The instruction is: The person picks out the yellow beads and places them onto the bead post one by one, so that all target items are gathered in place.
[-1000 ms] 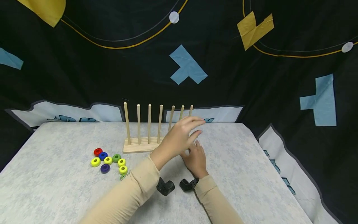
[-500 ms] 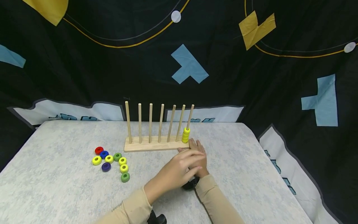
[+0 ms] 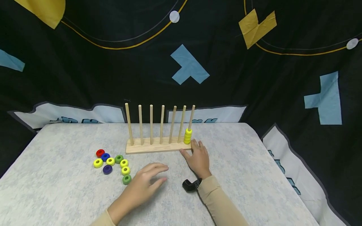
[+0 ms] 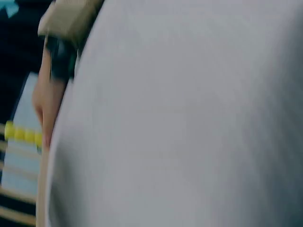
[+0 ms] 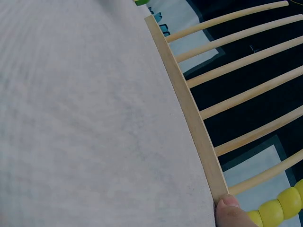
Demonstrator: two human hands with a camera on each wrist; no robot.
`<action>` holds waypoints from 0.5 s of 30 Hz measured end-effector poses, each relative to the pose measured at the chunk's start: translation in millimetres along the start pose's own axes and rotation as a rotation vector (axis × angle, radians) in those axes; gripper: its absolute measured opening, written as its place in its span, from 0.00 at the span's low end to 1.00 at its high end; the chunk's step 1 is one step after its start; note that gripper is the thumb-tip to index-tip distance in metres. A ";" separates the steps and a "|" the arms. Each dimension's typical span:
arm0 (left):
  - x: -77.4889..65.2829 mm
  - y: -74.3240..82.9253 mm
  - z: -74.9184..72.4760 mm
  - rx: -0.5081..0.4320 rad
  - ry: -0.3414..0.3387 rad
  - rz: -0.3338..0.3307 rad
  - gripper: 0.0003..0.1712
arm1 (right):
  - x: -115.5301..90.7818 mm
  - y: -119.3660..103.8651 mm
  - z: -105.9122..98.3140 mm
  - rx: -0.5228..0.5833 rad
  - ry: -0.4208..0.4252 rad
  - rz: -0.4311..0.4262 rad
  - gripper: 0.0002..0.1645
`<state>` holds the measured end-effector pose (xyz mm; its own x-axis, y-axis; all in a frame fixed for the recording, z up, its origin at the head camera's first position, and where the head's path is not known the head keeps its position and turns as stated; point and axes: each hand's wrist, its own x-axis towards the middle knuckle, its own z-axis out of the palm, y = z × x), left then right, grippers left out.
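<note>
"Seven pegs (image 3: 162,124) on the wooden rack (image 3: 154,148)?"

"Seven, with yellow rings (image 3: 188,137) stacked at the foot of the one furthest right."

"And the right hand (image 3: 199,160)?"

"At the rack's right end, thumb touching the front of the base, fingers stretched out just beside the end."

"Left hand (image 3: 145,181)?"

"In front of the rack, well apart from it and from the right hand, thumb and fingers spread from each other."

"Loose rings (image 3: 107,172)?"

"Nine, in front and to the left of the rack: four yellow, two green, one red, one blue, one indigo."

"Under the rack?"

"Pale mottled tabletop (image 3: 70,194). Black camera (image 3: 190,186) and beige sleeve (image 3: 222,201) both in front of the rack's right end."

"Behind it?"

"Black cloth (image 3: 113,72)."
</note>
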<state>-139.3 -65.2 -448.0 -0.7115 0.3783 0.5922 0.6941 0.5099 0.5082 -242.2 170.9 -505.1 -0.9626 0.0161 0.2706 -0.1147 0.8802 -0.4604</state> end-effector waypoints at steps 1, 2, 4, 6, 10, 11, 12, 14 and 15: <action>-4.6 -5.9 -5.7 0.025 0.013 -0.020 0.20 | -0.1 -0.5 0.0 -0.003 -0.004 0.000 0.49; -9.0 -11.7 -12.1 0.048 0.022 -0.044 0.20 | -0.1 -0.9 -0.2 -0.004 -0.007 0.000 0.49; -16.3 -24.1 -26.6 0.107 0.039 -0.093 0.20 | -0.1 -1.6 -0.8 -0.003 -0.006 -0.002 0.49; -22.3 -36.9 -41.7 0.151 0.050 -0.153 0.20 | 0.0 -2.2 -1.8 0.000 -0.003 -0.003 0.49; -33.2 -59.1 -67.0 0.222 0.038 -0.289 0.20 | -0.1 -2.9 -3.4 0.002 -0.003 -0.004 0.49; -35.7 -63.1 -71.3 0.231 0.026 -0.321 0.20 | -0.2 -2.9 -3.5 0.001 -0.006 -0.004 0.49; -37.6 -66.3 -74.8 0.240 0.011 -0.346 0.20 | -0.2 -3.0 -3.5 0.000 -0.007 -0.005 0.49; -40.4 -71.0 -79.3 0.245 -0.025 -0.382 0.20 | -0.3 -3.0 -3.3 0.001 -0.011 -0.003 0.49; -41.3 -72.6 -80.4 0.241 -0.041 -0.392 0.20 | -0.4 -2.9 -3.1 0.001 -0.011 -0.003 0.49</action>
<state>-151.5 -179.9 -459.0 -0.9225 0.1490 0.3562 0.3297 0.7841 0.5258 -240.8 169.8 -501.3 -0.9648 0.0083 0.2627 -0.1178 0.8799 -0.4603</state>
